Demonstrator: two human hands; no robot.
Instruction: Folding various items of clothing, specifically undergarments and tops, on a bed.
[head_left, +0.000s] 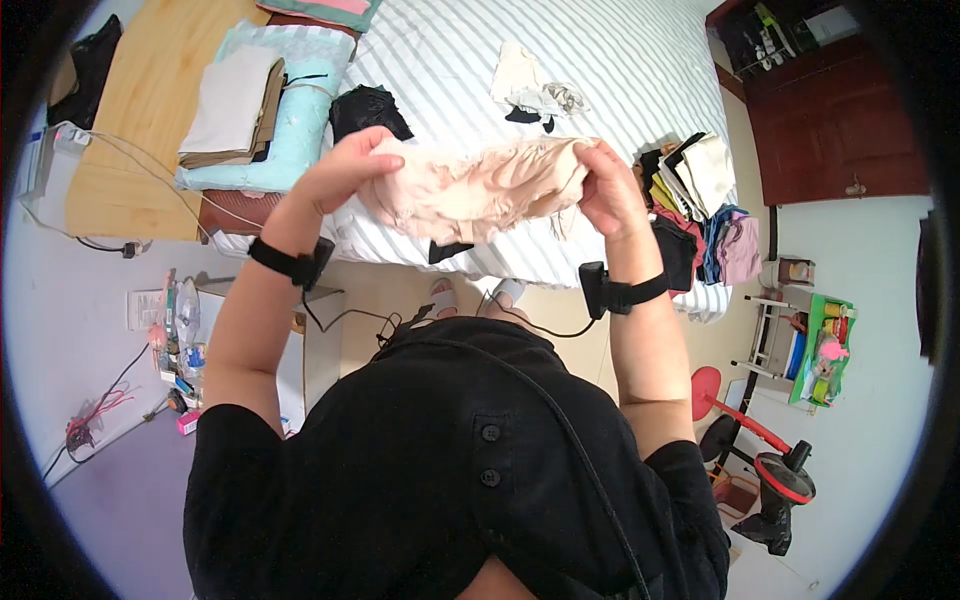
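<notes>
Between my two hands, a crumpled pale peach garment (480, 187) is stretched out sideways above the bed's near edge. My left hand (349, 169) pinches one end with the thumb on top. The other end is gripped by my right hand (611, 187). Just beyond my left hand lies a black lacy cloth item (367, 112). Farther back on the striped bed sheet (450, 67) is a loose heap of cream and grey cloth items (532, 82), with black pieces at its near side. A bit of black fabric (448, 251) shows below the held garment.
Stacks of folded clothes (694, 202) sit at the bed's right edge. On the left, folded white and brown fabric (229, 105) rests on a light blue quilted item (300, 142), beside a wooden board (142, 112). Cables run from my wrist straps (292, 262) to my waist.
</notes>
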